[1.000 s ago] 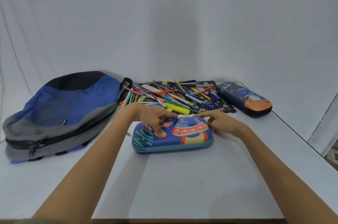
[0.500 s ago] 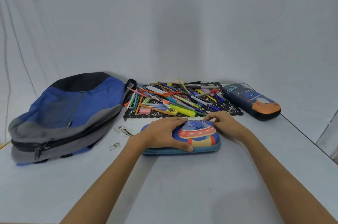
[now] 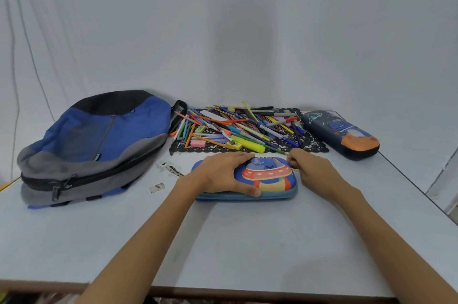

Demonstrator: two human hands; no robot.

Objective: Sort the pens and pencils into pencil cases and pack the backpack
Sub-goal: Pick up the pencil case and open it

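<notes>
A blue pencil case with a UFO picture point(image 3: 269, 176) lies closed on the white table point(image 3: 247, 241). My left hand point(image 3: 223, 174) lies flat over its left half, thumb on the near edge. My right hand point(image 3: 308, 167) pinches at the case's far right corner, fingers curled on what may be the zipper pull. Behind it a heap of pens and pencils point(image 3: 238, 129) lies on a black lace mat point(image 3: 309, 146). A dark pencil case with an orange end point(image 3: 340, 134) lies at the right. A blue and grey backpack point(image 3: 94, 145) lies zipped at the left.
Small paper scraps point(image 3: 171, 169) and a small tag point(image 3: 157, 187) lie between the backpack and the UFO case. The table's right edge point(image 3: 418, 192) runs diagonally close to the dark case. A white backdrop hangs behind.
My left hand has shifted from the case's middle to lie flat over its left half. My right hand has moved to the far right corner and curled. The view has tilted.
</notes>
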